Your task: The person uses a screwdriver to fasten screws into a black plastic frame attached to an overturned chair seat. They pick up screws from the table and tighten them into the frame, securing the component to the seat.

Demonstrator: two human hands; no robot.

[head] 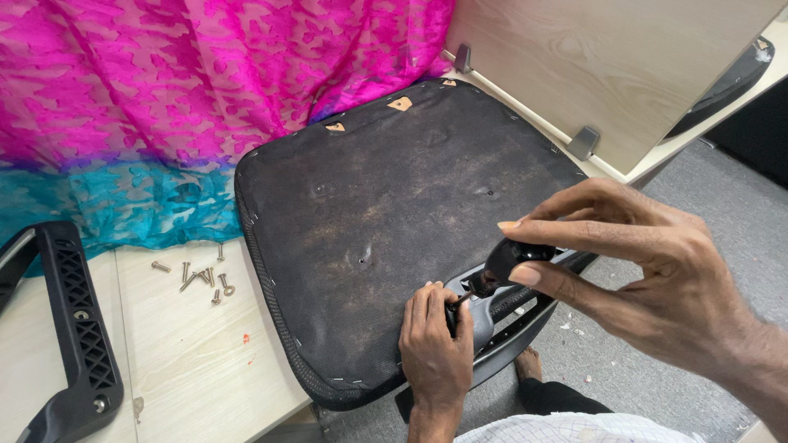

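Note:
An upturned chair seat with a dusty black fabric underside lies on the pale wooden table, overhanging its near edge. A black plastic armrest bracket sits against the seat's near right edge. My right hand grips the dark handle of a screwdriver, whose tip points down-left at the bracket. My left hand pinches the bracket or a screw right at the driver's tip; the screw itself is hidden by my fingers.
Several loose brass screws lie on the table left of the seat. A second black armrest rests at the far left. Pink and teal cloth covers the back. A wooden partition stands right. Grey floor and a bare foot below.

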